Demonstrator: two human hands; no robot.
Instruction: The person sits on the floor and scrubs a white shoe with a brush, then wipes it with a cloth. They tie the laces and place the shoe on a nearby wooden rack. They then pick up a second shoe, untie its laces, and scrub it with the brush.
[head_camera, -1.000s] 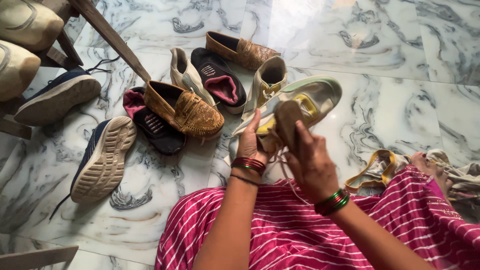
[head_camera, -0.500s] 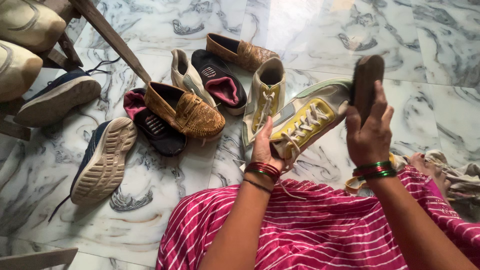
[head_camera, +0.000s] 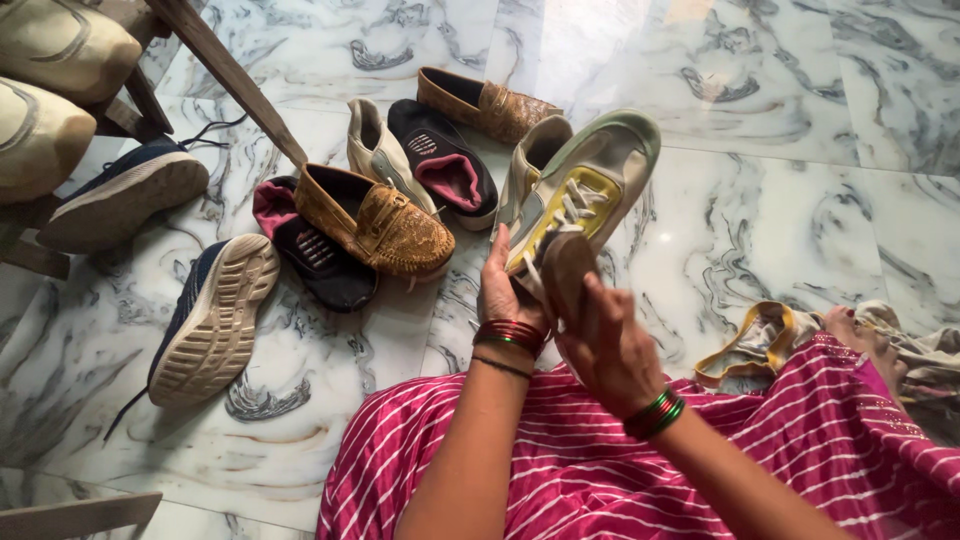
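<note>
Back down from its raised position, the right hand (head_camera: 610, 350) presses a brown insole (head_camera: 565, 275) against the yellow-and-grey sneaker (head_camera: 590, 185), which the left hand (head_camera: 500, 290) grips underneath, above the marble floor (head_camera: 760, 200). Open floor lies right; seven other shoes crowd left, including two tan loafers (head_camera: 385, 220).

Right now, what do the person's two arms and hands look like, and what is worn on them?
Both forearms are bare, with no sleeves or gloves. The left hand has a stack of red and gold bangles at the wrist, and a thin dark thread band below them. The right hand has green and red bangles at the wrist. No rings can be made out.
</note>
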